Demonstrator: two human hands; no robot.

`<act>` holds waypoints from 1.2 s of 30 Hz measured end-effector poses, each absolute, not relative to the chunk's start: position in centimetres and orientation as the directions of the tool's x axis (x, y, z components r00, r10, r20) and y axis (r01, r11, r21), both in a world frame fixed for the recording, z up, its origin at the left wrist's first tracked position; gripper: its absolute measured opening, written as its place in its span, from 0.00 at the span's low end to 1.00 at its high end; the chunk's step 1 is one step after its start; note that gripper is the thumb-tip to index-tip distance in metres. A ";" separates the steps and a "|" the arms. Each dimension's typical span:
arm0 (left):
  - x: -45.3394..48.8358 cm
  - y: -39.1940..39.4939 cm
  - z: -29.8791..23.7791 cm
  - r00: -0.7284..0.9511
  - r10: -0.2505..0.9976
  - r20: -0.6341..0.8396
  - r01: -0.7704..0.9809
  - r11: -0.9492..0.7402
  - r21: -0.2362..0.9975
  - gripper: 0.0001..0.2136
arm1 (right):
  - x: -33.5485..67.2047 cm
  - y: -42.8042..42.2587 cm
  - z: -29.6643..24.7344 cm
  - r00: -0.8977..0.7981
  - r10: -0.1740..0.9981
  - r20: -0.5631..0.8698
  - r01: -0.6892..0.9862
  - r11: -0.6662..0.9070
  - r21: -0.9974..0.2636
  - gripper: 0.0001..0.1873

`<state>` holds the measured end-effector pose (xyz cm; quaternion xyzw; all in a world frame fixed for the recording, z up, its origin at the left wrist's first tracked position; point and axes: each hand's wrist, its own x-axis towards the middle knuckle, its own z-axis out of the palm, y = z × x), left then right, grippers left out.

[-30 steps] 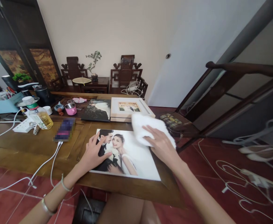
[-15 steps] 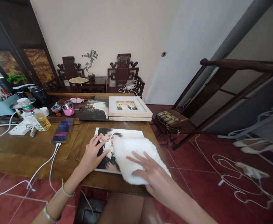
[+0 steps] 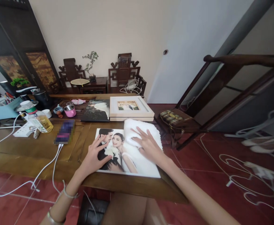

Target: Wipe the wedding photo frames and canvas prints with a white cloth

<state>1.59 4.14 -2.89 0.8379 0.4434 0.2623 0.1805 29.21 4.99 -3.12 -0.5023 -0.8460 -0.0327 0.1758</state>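
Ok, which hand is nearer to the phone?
Left. The left hand rests on the photo print, right of the phone; the right hand is farther right, on the white cloth.

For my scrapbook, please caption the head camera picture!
Left hand on a wedding portrait; right hand on a white towel covering one corner.

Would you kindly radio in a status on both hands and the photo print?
Left hand spread on photo print, left side. Right hand spread on white cloth, covering print's upper right. Framed picture close beyond cloth.
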 end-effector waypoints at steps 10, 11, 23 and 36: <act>1.6 3.9 -3.5 0.443 0.860 0.252 0.685 -0.506 0.524 0.25 | 27.7 -3.8 -1.3 -0.606 0.762 0.228 0.752 0.642 -0.149 0.29; 1.6 3.9 -3.5 0.442 0.863 0.246 0.690 -0.502 0.522 0.25 | 27.4 -5.0 -1.0 -0.629 0.746 0.218 0.731 0.663 -0.161 0.28; 1.7 4.4 -3.3 0.435 0.881 0.186 0.716 -0.463 0.523 0.23 | 30.2 3.2 -1.9 -0.527 0.801 0.283 0.788 0.585 -0.190 0.28; 1.5 5.1 -3.8 0.339 0.897 0.282 0.658 -0.441 0.610 0.20 | 27.4 -6.2 -1.2 -0.700 0.676 0.232 0.664 0.735 -0.139 0.23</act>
